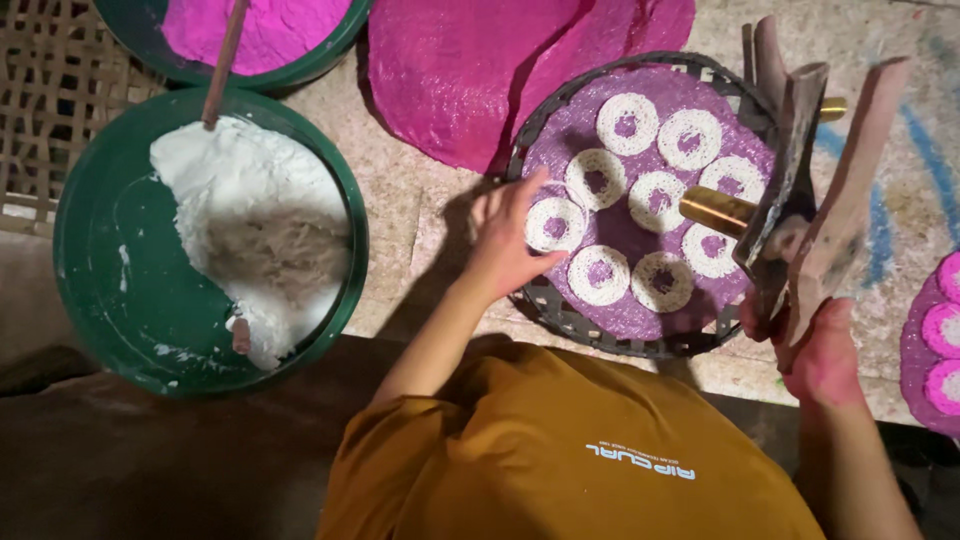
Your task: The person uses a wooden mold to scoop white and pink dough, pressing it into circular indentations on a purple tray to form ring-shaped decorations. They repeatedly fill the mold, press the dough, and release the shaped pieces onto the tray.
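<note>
My left hand (508, 240) rests on the left edge of a round woven tray (560, 318) lined with purple cloth, its fingertips touching a white noodle ring (556, 223). Several white noodle rings (626, 122) lie on the purple cloth, each with a purple centre. My right hand (815, 350) grips the wooden handles of a press (800, 190) with a brass cylinder (717, 209), held tilted over the tray's right side.
A green basin (110, 290) with white dough and a stick stands at left. Another green basin (260, 30) of pink dough is at top left. Pink cloth (470, 70) lies behind the tray. Pink rings (940, 330) sit at the right edge.
</note>
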